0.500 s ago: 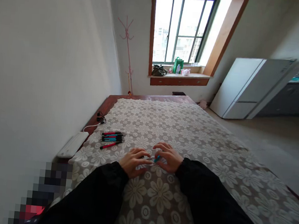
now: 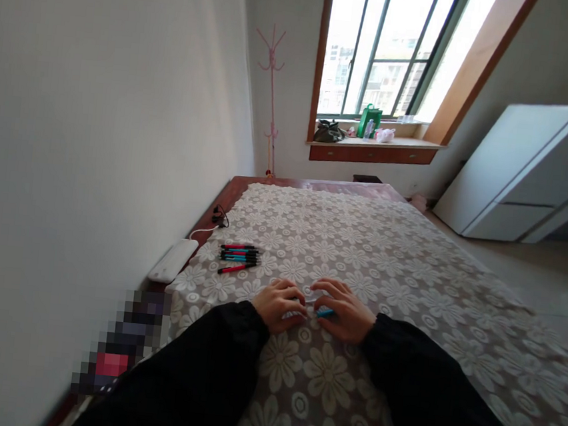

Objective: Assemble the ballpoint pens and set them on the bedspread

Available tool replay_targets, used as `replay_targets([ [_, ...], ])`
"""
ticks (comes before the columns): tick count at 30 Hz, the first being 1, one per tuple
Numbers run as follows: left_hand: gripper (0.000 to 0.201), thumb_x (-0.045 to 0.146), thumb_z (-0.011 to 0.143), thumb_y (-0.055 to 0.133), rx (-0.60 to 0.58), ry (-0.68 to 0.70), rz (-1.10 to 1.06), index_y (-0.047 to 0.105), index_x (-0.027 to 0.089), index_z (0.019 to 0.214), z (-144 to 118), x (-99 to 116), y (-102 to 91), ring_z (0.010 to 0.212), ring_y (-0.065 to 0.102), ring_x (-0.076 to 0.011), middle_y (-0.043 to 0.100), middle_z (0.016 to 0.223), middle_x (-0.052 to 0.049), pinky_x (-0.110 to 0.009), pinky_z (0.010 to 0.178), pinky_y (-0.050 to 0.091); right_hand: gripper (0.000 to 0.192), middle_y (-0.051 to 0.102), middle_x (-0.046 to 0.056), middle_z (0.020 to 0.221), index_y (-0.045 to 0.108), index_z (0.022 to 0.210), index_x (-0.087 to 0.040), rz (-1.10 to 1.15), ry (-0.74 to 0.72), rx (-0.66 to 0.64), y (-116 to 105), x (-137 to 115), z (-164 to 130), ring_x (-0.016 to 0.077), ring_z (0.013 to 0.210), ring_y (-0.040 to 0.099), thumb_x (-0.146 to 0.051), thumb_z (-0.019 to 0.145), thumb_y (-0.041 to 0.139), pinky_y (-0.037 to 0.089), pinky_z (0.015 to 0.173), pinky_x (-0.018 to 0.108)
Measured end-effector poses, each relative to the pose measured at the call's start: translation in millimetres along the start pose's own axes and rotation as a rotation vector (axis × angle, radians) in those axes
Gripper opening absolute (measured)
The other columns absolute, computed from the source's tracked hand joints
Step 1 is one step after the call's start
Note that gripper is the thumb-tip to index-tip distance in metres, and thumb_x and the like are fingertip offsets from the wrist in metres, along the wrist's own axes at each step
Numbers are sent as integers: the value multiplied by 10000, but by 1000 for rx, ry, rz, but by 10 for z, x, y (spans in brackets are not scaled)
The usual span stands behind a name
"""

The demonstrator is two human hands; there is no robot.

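My left hand (image 2: 282, 306) and my right hand (image 2: 343, 312) are close together, low over the flowered tablecloth (image 2: 302, 375). Between the bent fingers and thumb of my right hand is a blue pen part (image 2: 324, 313), mostly covered by the hand. My left fingers curl toward the thumb around something small that I cannot make out. Beyond my left hand lies a row of several red, blue and black pens (image 2: 238, 253), side by side. One red and black pen (image 2: 237, 268) lies slightly apart, on the near side of that row.
A white power strip (image 2: 173, 261) with a cord and a black plug (image 2: 219, 216) sits along the table's left edge by the wall. Past the far end stand a pink coat rack (image 2: 271, 91) and a windowsill holding a green bag (image 2: 370, 121). A white fridge (image 2: 524, 169) is at right.
The view has turned left, so the scene sits farther right. My left fingers have drawn closer to the thumb. More of the blue pen part shows under my right hand.
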State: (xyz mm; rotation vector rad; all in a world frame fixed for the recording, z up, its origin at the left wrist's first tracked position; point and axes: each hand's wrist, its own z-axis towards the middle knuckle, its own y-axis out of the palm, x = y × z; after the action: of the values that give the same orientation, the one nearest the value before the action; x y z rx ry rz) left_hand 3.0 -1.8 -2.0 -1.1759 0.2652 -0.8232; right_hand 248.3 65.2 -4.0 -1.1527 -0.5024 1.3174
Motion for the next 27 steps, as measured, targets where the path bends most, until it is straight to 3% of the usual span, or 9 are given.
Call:
replay_targets([
  [3,207,319,840,683,37,-25,-38,717,285,1042,-4,31,-41,1071,600,-235,731,1083,-20,-397,914,455,283,593,89,1280,624,999,-249,13,13,51,-40,-21,0,318,1258,484,-157,732,611,355,1078,554],
  [7,184,179,765,661,78,-69,-92,698,262,925,-7,48,-77,1056,592,-230,721,1062,-16,-399,933,458,290,598,82,1262,596,952,-245,31,20,66,-68,-19,-11,306,1244,494,-149,679,581,335,1093,544],
  [13,220,351,845,680,34,-26,-50,705,301,1058,-15,-6,-15,1102,575,-261,705,1154,-26,-427,930,454,177,593,74,1285,617,908,-241,-4,62,26,-15,48,-55,313,1267,469,-197,737,633,303,1107,559],
  [17,120,381,892,654,33,1,-6,733,329,967,-24,-25,28,1074,582,-254,721,1141,6,-416,892,442,145,595,74,1296,625,923,-242,17,54,-7,9,26,-60,314,1278,459,-223,781,651,302,1113,563],
  [27,96,367,901,690,218,28,-34,723,279,882,16,-19,27,980,599,-196,762,982,32,-326,856,446,100,596,56,1302,653,988,-266,-22,85,12,83,-13,-59,293,1280,455,-253,891,634,247,1153,556],
])
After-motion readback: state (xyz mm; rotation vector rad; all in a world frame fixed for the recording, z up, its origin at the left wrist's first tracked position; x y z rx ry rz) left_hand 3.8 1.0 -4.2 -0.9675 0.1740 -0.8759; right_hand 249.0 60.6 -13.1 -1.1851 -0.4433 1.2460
